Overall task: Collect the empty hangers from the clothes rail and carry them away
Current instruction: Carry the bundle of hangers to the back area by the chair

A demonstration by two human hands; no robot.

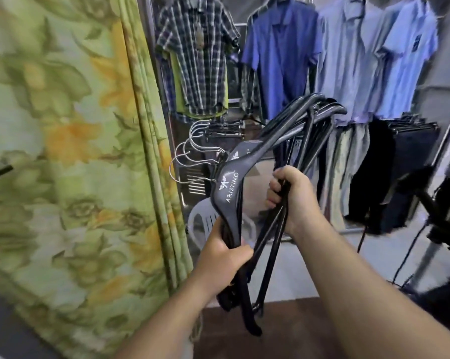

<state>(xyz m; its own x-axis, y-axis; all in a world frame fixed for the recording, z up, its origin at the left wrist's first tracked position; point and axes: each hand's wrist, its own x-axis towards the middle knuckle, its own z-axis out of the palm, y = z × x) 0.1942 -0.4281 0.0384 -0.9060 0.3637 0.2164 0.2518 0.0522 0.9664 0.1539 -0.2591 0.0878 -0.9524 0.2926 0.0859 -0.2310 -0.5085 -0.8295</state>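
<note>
A bundle of several dark grey hangers with silver wire hooks, the front one printed ARISTINO, is held up in front of me, hooks pointing left. My left hand grips the lower arms of the bundle. Higher and to the right, my right hand clasps the thin black bars of the same bundle. The upper arms of the hangers fan out toward the top right. More dark hangers hang bunched on a low rail behind.
A green and yellow floral curtain fills the left. Shirts hang at the back: plaid, dark blue, light blue. Trousers hang lower right. A grey plastic chair stands behind the hangers. A metal stand and cables sit right.
</note>
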